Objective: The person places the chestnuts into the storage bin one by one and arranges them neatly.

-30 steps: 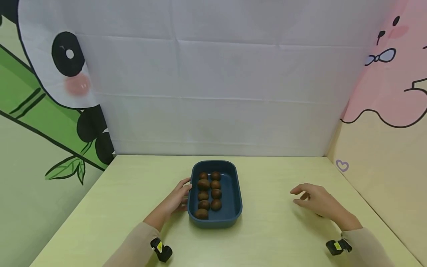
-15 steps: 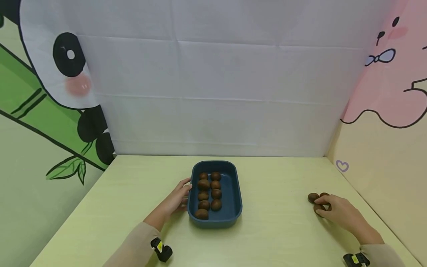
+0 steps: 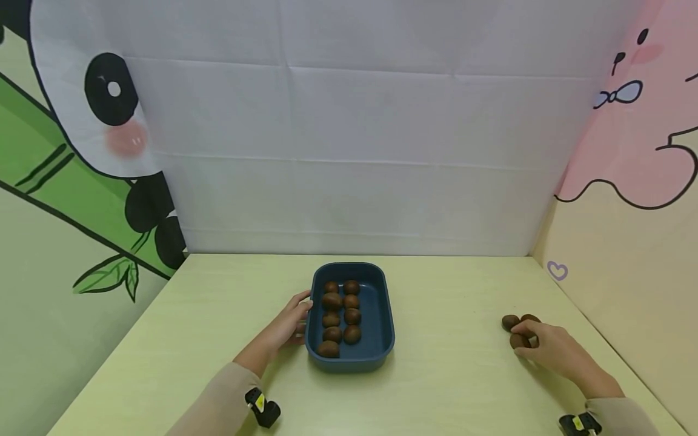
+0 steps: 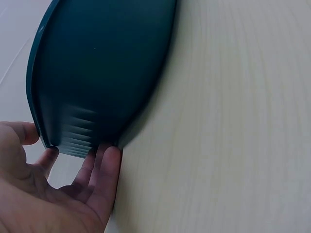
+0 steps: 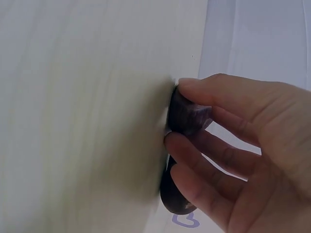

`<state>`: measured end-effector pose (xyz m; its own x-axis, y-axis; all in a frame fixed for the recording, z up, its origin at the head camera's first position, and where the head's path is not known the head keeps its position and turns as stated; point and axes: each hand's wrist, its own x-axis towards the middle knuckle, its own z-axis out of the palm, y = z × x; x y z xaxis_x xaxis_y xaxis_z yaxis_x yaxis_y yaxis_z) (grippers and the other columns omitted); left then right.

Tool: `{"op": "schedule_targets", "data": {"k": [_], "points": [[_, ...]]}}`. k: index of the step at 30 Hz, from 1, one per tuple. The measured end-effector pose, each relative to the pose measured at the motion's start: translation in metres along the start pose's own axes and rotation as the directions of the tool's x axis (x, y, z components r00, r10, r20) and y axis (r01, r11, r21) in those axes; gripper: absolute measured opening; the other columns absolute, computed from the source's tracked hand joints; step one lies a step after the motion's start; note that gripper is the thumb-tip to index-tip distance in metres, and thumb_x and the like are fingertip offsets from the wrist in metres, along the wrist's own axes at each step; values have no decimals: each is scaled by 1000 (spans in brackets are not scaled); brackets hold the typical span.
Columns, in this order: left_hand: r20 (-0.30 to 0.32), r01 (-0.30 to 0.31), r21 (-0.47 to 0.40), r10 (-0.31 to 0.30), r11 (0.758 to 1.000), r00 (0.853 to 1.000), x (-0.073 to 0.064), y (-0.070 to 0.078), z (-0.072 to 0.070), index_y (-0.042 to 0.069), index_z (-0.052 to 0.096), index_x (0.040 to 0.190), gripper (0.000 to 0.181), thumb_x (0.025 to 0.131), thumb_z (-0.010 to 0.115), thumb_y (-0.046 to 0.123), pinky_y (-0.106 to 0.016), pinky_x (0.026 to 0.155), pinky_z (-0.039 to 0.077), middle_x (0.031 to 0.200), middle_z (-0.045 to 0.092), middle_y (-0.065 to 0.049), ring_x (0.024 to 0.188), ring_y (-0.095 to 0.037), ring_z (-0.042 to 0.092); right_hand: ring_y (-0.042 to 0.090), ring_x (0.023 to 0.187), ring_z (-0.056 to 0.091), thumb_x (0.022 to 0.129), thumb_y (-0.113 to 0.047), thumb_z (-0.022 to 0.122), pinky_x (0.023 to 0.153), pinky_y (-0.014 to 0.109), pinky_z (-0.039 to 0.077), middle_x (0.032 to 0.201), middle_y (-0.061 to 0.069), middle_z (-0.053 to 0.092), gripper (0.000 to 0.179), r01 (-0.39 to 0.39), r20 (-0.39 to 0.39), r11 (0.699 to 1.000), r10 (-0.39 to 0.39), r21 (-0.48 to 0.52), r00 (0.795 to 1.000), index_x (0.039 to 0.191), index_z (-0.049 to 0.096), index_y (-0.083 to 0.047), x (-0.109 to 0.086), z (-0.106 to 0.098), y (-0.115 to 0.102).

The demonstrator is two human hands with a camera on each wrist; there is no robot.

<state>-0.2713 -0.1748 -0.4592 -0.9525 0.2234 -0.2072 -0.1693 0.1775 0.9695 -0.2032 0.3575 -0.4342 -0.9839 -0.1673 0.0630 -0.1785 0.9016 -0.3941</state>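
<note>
My left hand (image 3: 285, 324) rests on the left side of a dark blue container (image 3: 384, 315). In the left wrist view its fingertips touch the ribbed outer wall (image 4: 80, 126), with the thumb at the rim. Two columns of brown chestnuts (image 3: 331, 301) lie inside the container. At the right of the table my right hand (image 3: 561, 351) pinches one chestnut (image 3: 520, 341) between thumb and fingers, low at the tabletop. Two more chestnuts sit by its fingers: one (image 3: 510, 322) to the left, one (image 3: 530, 317) behind. The right wrist view shows the held chestnut (image 5: 187, 115) close up.
The pale yellow table (image 3: 436, 387) extends between the container and the right hand. A white cloth (image 3: 360, 206) hangs along its back edge. Cartoon-printed walls (image 3: 621, 254) flank both sides. Each wrist carries a small black camera (image 3: 264, 409).
My right hand has moved right and toward me, down to the small group of chestnuts, and now pinches one. The left hand and the container have stayed in place.
</note>
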Motion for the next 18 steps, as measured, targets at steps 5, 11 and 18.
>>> {"op": "schedule_targets", "data": {"k": [5, 11, 18], "points": [[-4, 1, 5, -1, 1000, 1000, 0, 0, 0, 23, 27, 156, 53, 107, 40, 39, -41, 82, 54, 136, 53, -22, 105, -28, 67, 30, 90, 63, 82, -20, 83, 72, 47, 49, 105, 17, 69, 35, 8, 6, 1000, -8, 13, 1000, 113, 70, -7, 0, 0, -1], [-8, 1, 4, -1, 1000, 1000, 0, 1, 1, 22, 27, 156, 53, 107, 40, 39, -41, 81, 54, 136, 54, -22, 104, -28, 67, 24, 86, 63, 83, -20, 82, 70, 43, 49, 104, 13, 68, 36, 10, 26, 999, -11, 37, 1000, 114, 69, -7, -1, -1, -4], [-7, 5, 6, -5, 1000, 1000, -1, 1, 1, 21, 27, 156, 54, 107, 40, 39, -42, 82, 54, 137, 53, -23, 106, -29, 67, 27, 91, 66, 82, -19, 82, 74, 45, 52, 105, 8, 69, 35, 76, 21, 997, -77, 33, 997, 113, 70, -7, 2, -2, -15]]}}
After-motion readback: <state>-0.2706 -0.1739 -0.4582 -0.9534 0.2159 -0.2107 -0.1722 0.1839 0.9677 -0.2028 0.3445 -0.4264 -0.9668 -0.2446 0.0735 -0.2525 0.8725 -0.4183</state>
